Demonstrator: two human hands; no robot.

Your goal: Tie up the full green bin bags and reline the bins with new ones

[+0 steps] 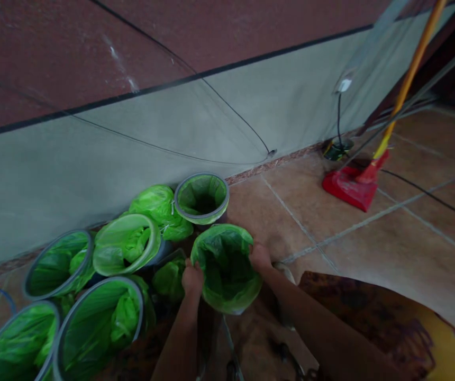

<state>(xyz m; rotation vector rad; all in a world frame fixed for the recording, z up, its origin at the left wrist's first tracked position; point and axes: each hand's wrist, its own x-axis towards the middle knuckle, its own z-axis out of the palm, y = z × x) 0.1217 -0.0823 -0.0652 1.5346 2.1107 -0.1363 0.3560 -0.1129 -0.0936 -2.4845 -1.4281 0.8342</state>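
Observation:
A small bin lined with a green plastic bag (226,267) stands on the floor right in front of me. My left hand (192,279) is closed on the bag's left rim. My right hand (260,257) is closed on its right rim. The bag is pulled over the bin's edge, and its inside is dark and hollow. Several other grey-rimmed bins with green liners (201,197) (126,243) (58,263) crowd along the wall to the left.
A grey and dark red wall (132,127) with thin cables runs behind the bins. At the right, a red broom head with a yellow handle (354,185) leans by a wall socket (344,84). Brown floor tiles (370,227) spread to the right.

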